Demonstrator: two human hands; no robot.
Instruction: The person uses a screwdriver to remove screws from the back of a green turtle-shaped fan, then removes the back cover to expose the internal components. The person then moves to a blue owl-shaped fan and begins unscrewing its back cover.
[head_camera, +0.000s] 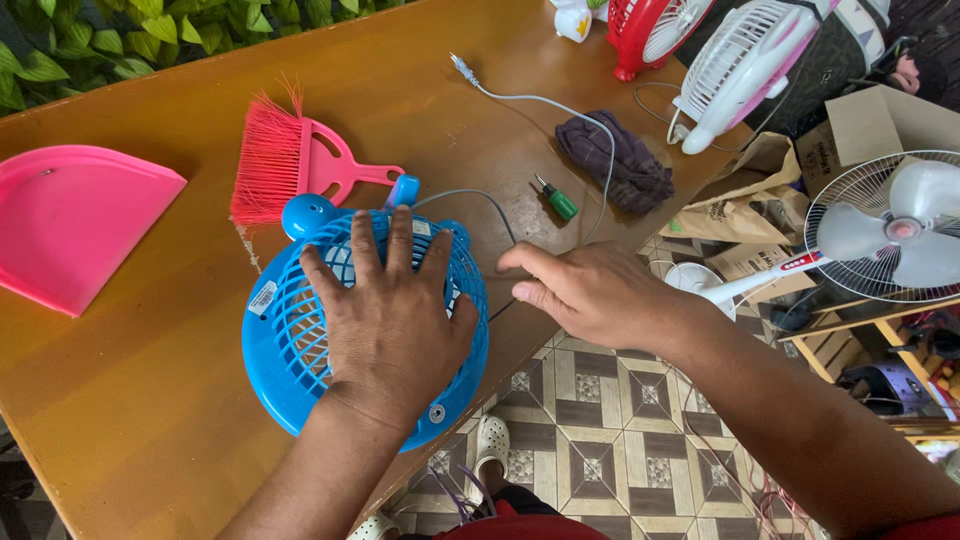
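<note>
A small blue fan (290, 335) lies face up on the brown wooden table (130, 400), its round grille near the table's front edge. My left hand (395, 320) rests flat on the grille with fingers spread. My right hand (585, 290) lies just right of the fan at the table's edge, fingers curled over the fan's grey cable (560, 105). The cable loops back across the table to its plug. A green-handled screwdriver (556, 198) lies just beyond my right hand.
A pink brush (290, 160) and pink dustpan (65, 220) lie on the table's left. A dark cloth (620, 160) sits by the cable. A red fan (650, 30) and a white and pink fan (745, 60) stand at the far right; a white floor fan (890, 225) and cardboard boxes stand beside the table.
</note>
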